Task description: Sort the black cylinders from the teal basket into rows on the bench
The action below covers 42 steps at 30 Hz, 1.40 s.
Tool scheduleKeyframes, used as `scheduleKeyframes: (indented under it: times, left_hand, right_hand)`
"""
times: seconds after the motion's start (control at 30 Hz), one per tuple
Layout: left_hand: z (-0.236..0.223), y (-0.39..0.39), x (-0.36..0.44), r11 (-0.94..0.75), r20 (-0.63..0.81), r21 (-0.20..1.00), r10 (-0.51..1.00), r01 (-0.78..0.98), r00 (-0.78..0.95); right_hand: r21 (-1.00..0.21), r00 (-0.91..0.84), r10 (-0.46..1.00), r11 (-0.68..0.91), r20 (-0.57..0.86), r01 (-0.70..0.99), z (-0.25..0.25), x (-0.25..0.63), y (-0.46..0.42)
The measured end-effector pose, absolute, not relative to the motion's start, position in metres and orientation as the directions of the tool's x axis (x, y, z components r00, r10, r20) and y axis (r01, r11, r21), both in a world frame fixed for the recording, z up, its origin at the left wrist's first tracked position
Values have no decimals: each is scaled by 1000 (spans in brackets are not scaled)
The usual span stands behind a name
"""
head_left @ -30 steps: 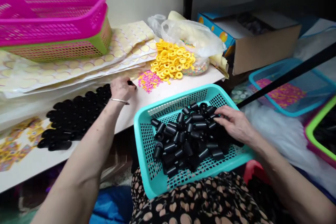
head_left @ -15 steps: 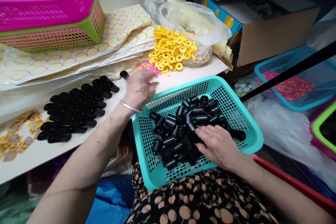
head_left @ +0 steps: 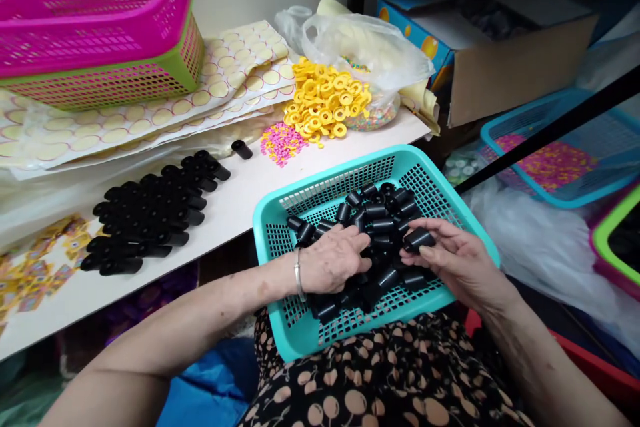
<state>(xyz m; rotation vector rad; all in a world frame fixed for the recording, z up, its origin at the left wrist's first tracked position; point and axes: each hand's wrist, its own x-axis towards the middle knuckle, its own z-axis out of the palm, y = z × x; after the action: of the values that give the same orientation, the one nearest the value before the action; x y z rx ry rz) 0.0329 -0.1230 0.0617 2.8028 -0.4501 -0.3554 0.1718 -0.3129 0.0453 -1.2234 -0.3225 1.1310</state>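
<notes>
A turquoise mesh basket [head_left: 280, 340] rests on my lap, with many short black plastic cylinders [head_left: 383, 227] heaped in it. My right hand [head_left: 457, 260] pinches one black cylinder [head_left: 419, 239] between thumb and fingers, just above the right part of the heap. Over the middle of the basket, my left hand [head_left: 335, 257] reaches down into the pile with curled fingers. Its fingertips are hidden among the pieces, so what they grip is unclear. On the white table, a single black cylinder [head_left: 242, 149] stands apart from a tight cluster of black cylinders [head_left: 155, 203].
Yellow ring-shaped pieces [head_left: 325, 100] and small pink and yellow bits [head_left: 281, 143] lie on the table [head_left: 225, 213]. Stacked pink and green baskets [head_left: 100, 47] sit on sticker sheets [head_left: 215, 87]. A cardboard box [head_left: 520, 67], a black bar [head_left: 550, 130] and a blue basket [head_left: 560, 200] are at right.
My left hand has moved from beside the lone cylinder on the table down into the basket. My right hand has lifted a black cylinder from the heap and shifted slightly right.
</notes>
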Motion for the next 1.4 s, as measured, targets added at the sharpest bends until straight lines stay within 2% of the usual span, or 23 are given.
scheduleKeyframes:
  times: [0.07,0.1,0.17,0.2,0.23,0.27,0.3,0.37,0.4,0.47,0.63,0.87,0.97,1.23,1.4]
  left_hand:
    - [60,-129,31,-916,-162,293,-331,-275,930]
    - [60,-131,31,-899,-140,355,-323,-257,936]
    - [64,-130,30,-786,-89,608,-208,-112,974]
    - [67,-129,31,-646,-74,764,-96,-5,993]
    - [70,-129,32,-432,-81,897,33,87,996]
    - [74,-129,33,-170,-115,975,152,141,982]
    - [78,-129,34,98,-168,984,240,148,956]
    - [83,-132,38,517,-275,852,307,83,911]
    - [84,-134,40,644,-320,764,317,45,893]
    - [85,-138,44,777,-394,629,331,-11,857]
    - [82,-144,50,863,-465,495,363,-102,808]
    - [77,-148,52,858,-443,495,383,-135,811]
    - [74,-149,52,838,-450,525,420,-146,788]
    - [72,-150,49,805,-460,587,418,-85,784]
    - [68,-150,48,819,-489,571,394,-56,778]
  right_hand:
    - [-831,412,837,-88,-361,-549,47,170,-311]
    - [-823,397,844,-86,-360,-562,48,170,-309]
    - [-830,425,841,-48,-334,-556,50,170,-307]
    - [-846,466,829,-17,-310,-532,51,170,-305]
    - [-872,516,811,14,-276,-490,52,169,-304]
    - [-902,569,789,43,-233,-429,53,168,-302]
    - [-933,618,766,66,-179,-353,54,166,-299]
    - [-980,680,731,90,-57,-178,56,159,-294]
    - [-991,694,720,100,8,-93,57,156,-292]
    - [-990,697,705,128,132,58,59,148,-286]
    - [-931,660,659,220,361,290,58,136,-278]
    - [-870,605,649,197,461,452,52,136,-275]
    - [-844,602,638,147,480,516,52,137,-276]
    - [-839,575,686,95,445,536,52,139,-281]
    - [-891,639,661,104,394,442,51,136,-283]
